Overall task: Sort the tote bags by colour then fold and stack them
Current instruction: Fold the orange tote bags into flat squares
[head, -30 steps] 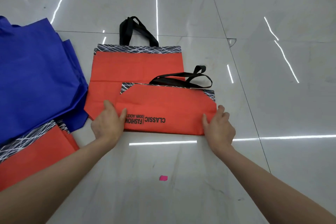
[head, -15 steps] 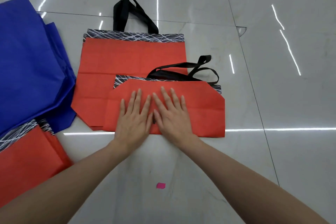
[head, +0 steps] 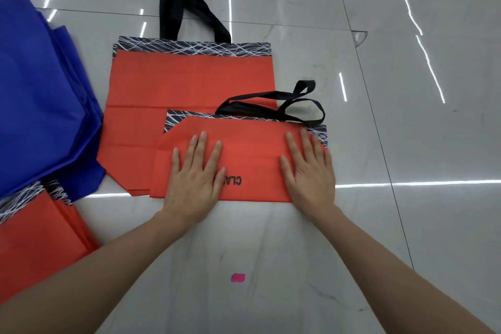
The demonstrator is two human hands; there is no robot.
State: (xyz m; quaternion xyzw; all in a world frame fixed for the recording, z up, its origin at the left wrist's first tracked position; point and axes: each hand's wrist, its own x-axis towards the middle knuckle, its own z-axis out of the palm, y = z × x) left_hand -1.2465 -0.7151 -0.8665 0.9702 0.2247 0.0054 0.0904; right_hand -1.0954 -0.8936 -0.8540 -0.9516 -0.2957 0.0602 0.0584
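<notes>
A folded red tote bag (head: 249,149) with black handles lies on the floor in front of me, partly over an unfolded red tote bag (head: 189,81) with a black-and-white patterned top band. My left hand (head: 195,176) presses flat on the folded bag's left half, fingers straight. My right hand (head: 309,168) presses flat on its right half. Black lettering shows between the hands. A heap of blue tote bags (head: 40,95) lies at the left, and more red tote bags (head: 35,236) lie at the lower left.
The floor (head: 406,144) is glossy grey marble tile with bright light reflections. A small pink scrap (head: 238,277) lies on the floor between my forearms. Bare floor extends to the right and far side.
My hands went from gripping the folded bag's lower edge to lying flat together at its middle; now they have slid apart, left hand leftward and right hand rightward, uncovering some lettering.
</notes>
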